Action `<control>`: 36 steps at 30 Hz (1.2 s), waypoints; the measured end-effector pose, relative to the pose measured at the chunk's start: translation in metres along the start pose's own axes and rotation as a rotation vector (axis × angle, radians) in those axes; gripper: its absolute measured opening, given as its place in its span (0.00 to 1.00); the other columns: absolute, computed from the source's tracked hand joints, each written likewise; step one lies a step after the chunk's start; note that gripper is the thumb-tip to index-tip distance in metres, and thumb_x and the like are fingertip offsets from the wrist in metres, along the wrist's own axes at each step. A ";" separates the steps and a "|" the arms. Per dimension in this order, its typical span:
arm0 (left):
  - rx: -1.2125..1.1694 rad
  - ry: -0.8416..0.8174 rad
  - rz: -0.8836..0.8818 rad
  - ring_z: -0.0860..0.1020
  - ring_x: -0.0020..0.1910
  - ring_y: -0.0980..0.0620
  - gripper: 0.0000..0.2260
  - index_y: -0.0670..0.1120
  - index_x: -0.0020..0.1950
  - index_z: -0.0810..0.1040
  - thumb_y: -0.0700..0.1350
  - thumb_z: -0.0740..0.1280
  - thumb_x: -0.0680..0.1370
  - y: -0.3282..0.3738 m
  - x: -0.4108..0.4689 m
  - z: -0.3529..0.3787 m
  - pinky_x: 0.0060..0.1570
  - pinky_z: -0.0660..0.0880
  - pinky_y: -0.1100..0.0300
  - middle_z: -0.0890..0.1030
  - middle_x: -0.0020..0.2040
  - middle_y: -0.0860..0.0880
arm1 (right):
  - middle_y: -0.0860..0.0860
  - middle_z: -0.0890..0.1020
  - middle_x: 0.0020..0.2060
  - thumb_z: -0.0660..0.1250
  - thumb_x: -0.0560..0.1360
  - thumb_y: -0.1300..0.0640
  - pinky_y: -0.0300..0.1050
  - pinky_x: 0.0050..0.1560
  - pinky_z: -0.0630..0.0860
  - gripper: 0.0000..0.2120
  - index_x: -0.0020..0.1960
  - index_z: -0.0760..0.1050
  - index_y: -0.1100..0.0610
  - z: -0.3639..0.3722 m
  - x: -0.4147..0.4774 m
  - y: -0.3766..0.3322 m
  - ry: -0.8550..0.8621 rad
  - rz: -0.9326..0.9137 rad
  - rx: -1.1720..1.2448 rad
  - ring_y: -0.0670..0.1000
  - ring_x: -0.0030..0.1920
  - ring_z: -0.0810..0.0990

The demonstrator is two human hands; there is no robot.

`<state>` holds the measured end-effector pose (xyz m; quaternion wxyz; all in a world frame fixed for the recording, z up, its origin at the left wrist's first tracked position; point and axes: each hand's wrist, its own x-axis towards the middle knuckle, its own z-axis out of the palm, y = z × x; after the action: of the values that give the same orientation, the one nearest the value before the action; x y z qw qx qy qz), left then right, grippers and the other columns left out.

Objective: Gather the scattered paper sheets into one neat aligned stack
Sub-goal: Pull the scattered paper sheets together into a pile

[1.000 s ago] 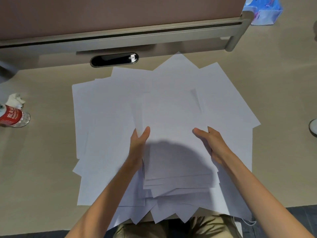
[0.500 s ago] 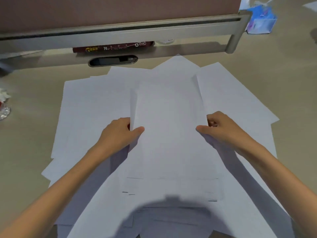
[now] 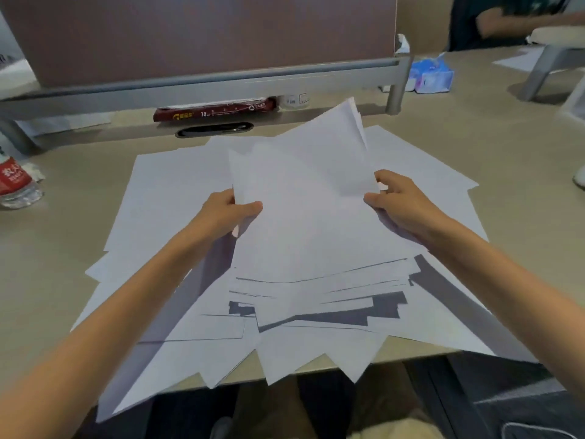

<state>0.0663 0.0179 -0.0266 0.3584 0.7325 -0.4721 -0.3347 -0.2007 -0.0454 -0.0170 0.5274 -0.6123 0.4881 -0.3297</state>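
Note:
A loose bundle of white paper sheets (image 3: 304,217) is lifted off the desk, its far edge tilted up and its near edges fanned unevenly. My left hand (image 3: 228,213) pinches the bundle's left edge, thumb on top. My right hand (image 3: 399,204) grips the right edge the same way. Under the bundle, more white sheets (image 3: 177,191) lie scattered flat over the beige desk (image 3: 57,274), and several corners hang over the desk's near edge.
A water bottle with a red label (image 3: 15,182) stands at the left. A red paper-ream wrapper (image 3: 215,113) lies under the grey partition rail (image 3: 202,87). A blue tissue pack (image 3: 432,76) sits far right. Another person's arm (image 3: 519,23) shows at the top right.
Both hands have closed on the sides of the middle bundle and lifted it, tipping its far edge upward. The view has pulled back and tilted up, showing more of the desk.

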 end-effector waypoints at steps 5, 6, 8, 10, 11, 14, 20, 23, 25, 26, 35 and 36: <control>-0.242 0.265 -0.045 0.76 0.58 0.50 0.30 0.45 0.66 0.67 0.53 0.75 0.71 -0.002 -0.033 0.004 0.56 0.74 0.56 0.74 0.61 0.50 | 0.59 0.79 0.58 0.56 0.78 0.73 0.27 0.46 0.76 0.18 0.67 0.69 0.66 -0.007 -0.019 -0.002 0.018 -0.080 0.241 0.47 0.49 0.81; -0.389 0.147 -0.092 0.81 0.53 0.48 0.27 0.43 0.66 0.70 0.51 0.75 0.72 0.003 -0.042 0.002 0.50 0.78 0.55 0.79 0.59 0.48 | 0.59 0.78 0.60 0.56 0.78 0.74 0.28 0.49 0.76 0.18 0.67 0.68 0.66 -0.007 -0.020 -0.001 0.015 -0.085 0.273 0.49 0.52 0.80; -0.578 -0.099 -0.151 0.85 0.44 0.46 0.17 0.42 0.59 0.79 0.49 0.71 0.74 0.012 -0.053 -0.004 0.40 0.81 0.56 0.85 0.51 0.45 | 0.59 0.79 0.60 0.56 0.78 0.73 0.29 0.50 0.77 0.17 0.67 0.69 0.67 -0.006 -0.023 0.001 0.005 -0.083 0.306 0.49 0.52 0.81; -0.679 -0.176 -0.169 0.85 0.42 0.47 0.11 0.44 0.52 0.83 0.49 0.69 0.76 0.016 -0.060 -0.007 0.44 0.81 0.54 0.86 0.48 0.45 | 0.58 0.80 0.56 0.57 0.79 0.71 0.28 0.44 0.77 0.15 0.65 0.71 0.69 -0.005 -0.025 0.002 0.017 -0.067 0.330 0.44 0.46 0.84; -0.704 -0.190 -0.169 0.85 0.42 0.47 0.11 0.44 0.52 0.83 0.49 0.68 0.77 0.017 -0.062 -0.006 0.45 0.80 0.54 0.86 0.48 0.45 | 0.58 0.81 0.56 0.58 0.79 0.70 0.28 0.42 0.76 0.14 0.63 0.72 0.69 -0.006 -0.025 0.003 0.036 -0.054 0.335 0.42 0.43 0.84; -0.618 -0.229 -0.187 0.85 0.40 0.49 0.14 0.42 0.56 0.80 0.50 0.65 0.79 0.016 -0.067 0.005 0.35 0.80 0.60 0.86 0.47 0.46 | 0.58 0.82 0.54 0.61 0.80 0.64 0.37 0.57 0.77 0.06 0.55 0.74 0.61 -0.001 -0.023 0.009 0.102 0.042 0.291 0.53 0.53 0.83; -0.384 -0.049 -0.108 0.75 0.40 0.59 0.15 0.46 0.64 0.70 0.53 0.59 0.82 0.006 -0.062 0.029 0.39 0.73 0.62 0.77 0.46 0.54 | 0.60 0.78 0.55 0.65 0.78 0.59 0.32 0.43 0.73 0.20 0.66 0.66 0.64 0.009 -0.027 0.023 0.217 0.164 0.183 0.51 0.52 0.80; -0.289 0.003 -0.054 0.75 0.41 0.59 0.12 0.47 0.57 0.70 0.54 0.56 0.83 0.009 -0.062 0.024 0.38 0.69 0.64 0.76 0.47 0.52 | 0.55 0.75 0.57 0.67 0.75 0.63 0.36 0.45 0.73 0.22 0.67 0.65 0.57 0.004 -0.026 0.027 0.233 0.125 0.123 0.51 0.53 0.78; -0.225 0.077 -0.036 0.68 0.33 0.56 0.10 0.47 0.46 0.70 0.49 0.55 0.83 0.005 -0.056 0.016 0.33 0.61 0.63 0.71 0.40 0.49 | 0.57 0.78 0.44 0.66 0.74 0.67 0.32 0.34 0.74 0.21 0.64 0.66 0.56 -0.002 -0.027 0.027 0.226 0.161 0.226 0.48 0.40 0.79; -0.241 0.083 -0.041 0.64 0.31 0.53 0.11 0.47 0.40 0.68 0.44 0.57 0.83 0.001 -0.054 0.014 0.32 0.58 0.61 0.67 0.36 0.47 | 0.57 0.77 0.39 0.65 0.73 0.67 0.32 0.32 0.74 0.21 0.63 0.66 0.56 -0.005 -0.027 0.028 0.232 0.182 0.254 0.47 0.36 0.79; -0.304 0.002 -0.049 0.74 0.33 0.55 0.09 0.50 0.50 0.73 0.50 0.55 0.84 -0.002 -0.069 0.042 0.31 0.64 0.65 0.72 0.38 0.53 | 0.56 0.73 0.64 0.65 0.75 0.62 0.41 0.46 0.67 0.25 0.70 0.63 0.56 0.004 -0.028 0.031 0.236 0.085 0.008 0.51 0.52 0.72; -0.329 -0.011 -0.031 0.77 0.47 0.52 0.10 0.46 0.62 0.72 0.47 0.57 0.84 0.001 -0.067 0.043 0.41 0.67 0.66 0.75 0.47 0.53 | 0.57 0.71 0.66 0.65 0.75 0.62 0.42 0.49 0.67 0.25 0.70 0.63 0.56 0.002 -0.028 0.031 0.223 0.072 -0.011 0.51 0.55 0.72</control>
<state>0.0079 0.0714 -0.0384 0.4656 0.6694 -0.4015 -0.4170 -0.2155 -0.0176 -0.0447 0.4777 -0.5569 0.5673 -0.3740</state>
